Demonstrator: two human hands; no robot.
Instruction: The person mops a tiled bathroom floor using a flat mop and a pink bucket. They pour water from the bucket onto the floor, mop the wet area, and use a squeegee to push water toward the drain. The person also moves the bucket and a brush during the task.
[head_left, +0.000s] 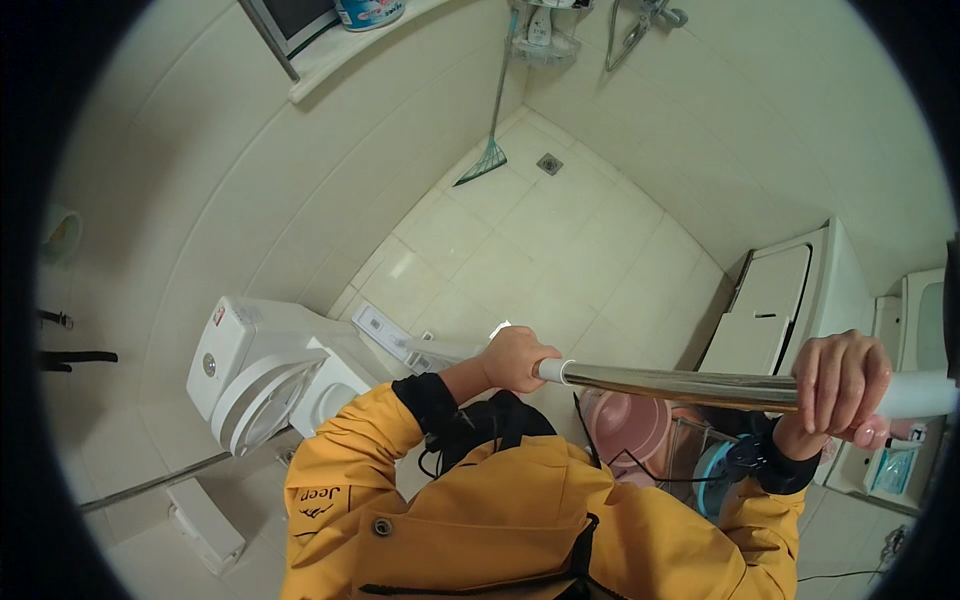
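A long pole with a shiny metal tube (675, 382) and white plastic sections lies across the view in front of my yellow jacket. My left hand (517, 358) is closed around it near the white collar. My right hand (840, 386) grips the tube's other end, beside a thick white section (919, 394) that runs to the right rim. Left of my left hand, a pale section leads towards a flat white head (386, 330) on the floor by the toilet; the join is partly hidden.
At left stands a white toilet (281, 360). A teal broom (487, 157) leans in the far corner near a floor drain (550, 163). A white cabinet or appliance (765, 315) stands at right. Pink basins (626, 420) and a wire rack (686, 450) are beside me.
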